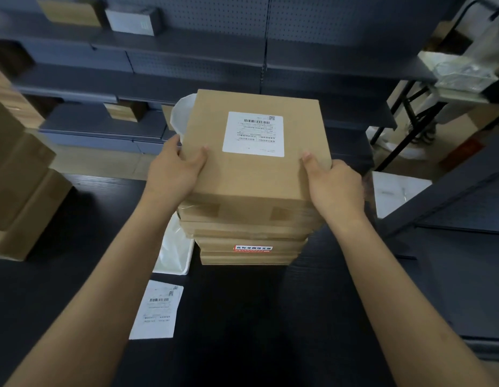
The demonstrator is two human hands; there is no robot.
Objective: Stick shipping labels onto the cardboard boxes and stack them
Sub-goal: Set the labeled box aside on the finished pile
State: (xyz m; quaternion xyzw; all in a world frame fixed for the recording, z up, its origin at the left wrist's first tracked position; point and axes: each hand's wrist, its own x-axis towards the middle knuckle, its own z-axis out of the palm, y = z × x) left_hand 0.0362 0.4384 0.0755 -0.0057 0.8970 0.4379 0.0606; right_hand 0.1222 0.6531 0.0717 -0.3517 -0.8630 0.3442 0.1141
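Bare dark table (pixel 242 317) near side — box stack (pixel 248 236) ahead, loose label (pixel 157 314) left.

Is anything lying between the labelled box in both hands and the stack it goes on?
Nothing visible. The labelled box, held at its near corners by the left hand and right hand, sits directly over the stack.

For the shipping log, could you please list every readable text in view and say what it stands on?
"此标签撕毁无效": red sticker on a lower box's side in the stack.
Shipping label on the top box: barcode and print, too small to read.
Loose label on the table: barcode, print blurred.
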